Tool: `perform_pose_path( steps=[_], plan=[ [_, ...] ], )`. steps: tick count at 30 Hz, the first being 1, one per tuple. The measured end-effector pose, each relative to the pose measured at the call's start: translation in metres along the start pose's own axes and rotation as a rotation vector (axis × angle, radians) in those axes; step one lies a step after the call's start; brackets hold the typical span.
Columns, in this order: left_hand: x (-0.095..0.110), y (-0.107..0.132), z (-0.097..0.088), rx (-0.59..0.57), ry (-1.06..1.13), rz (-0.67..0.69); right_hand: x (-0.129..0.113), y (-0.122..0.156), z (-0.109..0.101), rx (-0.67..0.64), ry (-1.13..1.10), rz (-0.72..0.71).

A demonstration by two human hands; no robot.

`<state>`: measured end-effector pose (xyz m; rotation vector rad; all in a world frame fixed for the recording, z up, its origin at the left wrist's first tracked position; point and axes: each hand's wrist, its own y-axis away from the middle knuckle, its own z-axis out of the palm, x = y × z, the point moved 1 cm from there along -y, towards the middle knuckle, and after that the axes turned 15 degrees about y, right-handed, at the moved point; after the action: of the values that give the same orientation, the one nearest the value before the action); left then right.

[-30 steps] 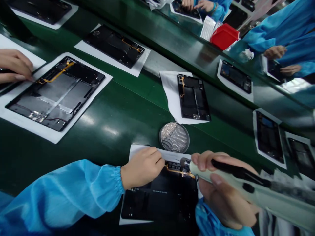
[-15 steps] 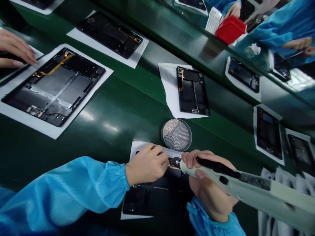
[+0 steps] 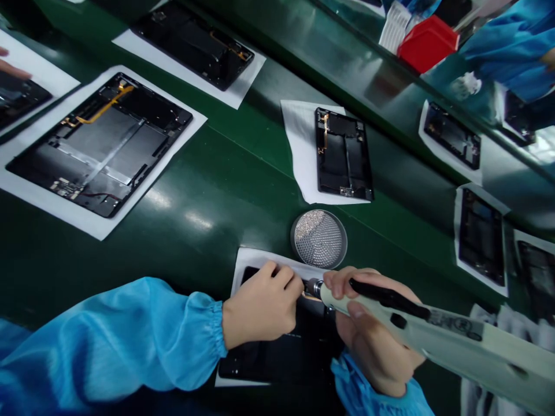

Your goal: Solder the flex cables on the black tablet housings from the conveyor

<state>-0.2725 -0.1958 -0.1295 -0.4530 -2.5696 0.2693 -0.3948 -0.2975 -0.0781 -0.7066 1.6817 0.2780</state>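
My right hand (image 3: 373, 335) is wrapped around a pale electric screwdriver (image 3: 433, 341) whose metal tip (image 3: 313, 287) points at the top edge of an opened black tablet (image 3: 281, 346) lying on white paper in front of me. My left hand (image 3: 260, 306), in a blue sleeve, rests curled on the tablet's upper left part, fingers pressed down right beside the screwdriver tip. A round metal dish of small screws (image 3: 319, 238) sits just beyond the tablet.
The green conveyor belt (image 3: 217, 190) carries more opened tablets on white sheets: a large one (image 3: 99, 144) at left, one (image 3: 344, 153) in the middle, another (image 3: 195, 43) behind. A red bin (image 3: 427, 43) and workers in blue sit across. Another person's fingertip (image 3: 11, 68) shows at far left.
The screwdriver tip has shifted left along the tablet's top edge toward my left hand. The other person's hand at far left has nearly left the picture.
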Motion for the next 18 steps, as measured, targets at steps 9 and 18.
perform_pose_path(
  steps=[9,18],
  plan=[
    [0.0013,0.0001,-0.0005,-0.023,0.026,-0.020,0.0007,0.0005,0.0000,-0.001,0.018,0.012],
    [0.0020,-0.0003,-0.0031,-0.056,0.044,-0.027,-0.0039,-0.0011,0.0004,-0.015,0.034,0.040]
  ],
)
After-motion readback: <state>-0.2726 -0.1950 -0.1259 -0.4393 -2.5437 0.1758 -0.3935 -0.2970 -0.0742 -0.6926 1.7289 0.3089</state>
